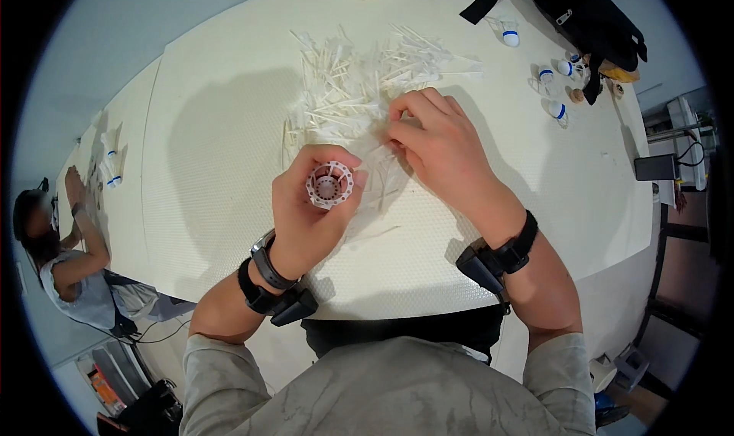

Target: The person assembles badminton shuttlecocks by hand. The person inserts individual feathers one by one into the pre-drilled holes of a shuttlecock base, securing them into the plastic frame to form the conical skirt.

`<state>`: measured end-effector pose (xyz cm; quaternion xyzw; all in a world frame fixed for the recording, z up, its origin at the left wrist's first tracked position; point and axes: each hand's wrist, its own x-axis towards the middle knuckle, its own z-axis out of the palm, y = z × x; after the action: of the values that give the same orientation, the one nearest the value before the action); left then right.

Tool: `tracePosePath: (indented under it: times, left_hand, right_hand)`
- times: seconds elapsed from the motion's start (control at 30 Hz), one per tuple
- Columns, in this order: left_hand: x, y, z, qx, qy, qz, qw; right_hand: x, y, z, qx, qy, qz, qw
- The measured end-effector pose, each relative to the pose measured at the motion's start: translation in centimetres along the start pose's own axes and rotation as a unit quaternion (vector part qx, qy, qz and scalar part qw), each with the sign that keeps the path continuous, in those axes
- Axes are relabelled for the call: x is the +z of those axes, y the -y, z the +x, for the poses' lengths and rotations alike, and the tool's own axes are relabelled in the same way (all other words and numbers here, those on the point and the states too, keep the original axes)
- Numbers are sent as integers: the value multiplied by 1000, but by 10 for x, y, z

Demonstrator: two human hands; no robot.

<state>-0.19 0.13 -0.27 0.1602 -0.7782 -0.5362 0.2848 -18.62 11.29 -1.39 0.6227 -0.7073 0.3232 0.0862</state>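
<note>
In my left hand (310, 206) is a white, round openwork holder (330, 185) with a ring of small holes around its rim, its open end facing up. The fingers wrap around its side. To its right, my right hand (443, 141) is closed in a pinch at the edge of a heap of thin pale sticks (336, 92), many in clear wrappers. What the pinched fingers hold, if anything, is too small to make out. Crumpled clear plastic film (378, 168) lies between my two hands.
Several small clear bottles with blue bands (557, 111) stand or lie at the right, near a black bag (592, 23). Another such bottle (113, 168) is at the far left, where another person (73, 260) rests a hand on the white table (222, 229).
</note>
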Motion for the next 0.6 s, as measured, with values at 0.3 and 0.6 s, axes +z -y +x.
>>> tracePosePath:
  times: [0.3,0.6]
  left_hand:
    - [-2,12,3,-13,-23,-21,999]
    - [-5,6,4,-78,19,-75,994]
  right_hand:
    - [-10,7,1,-60,-56,33,996]
    - [-14,11,3,-100,-42,41,993]
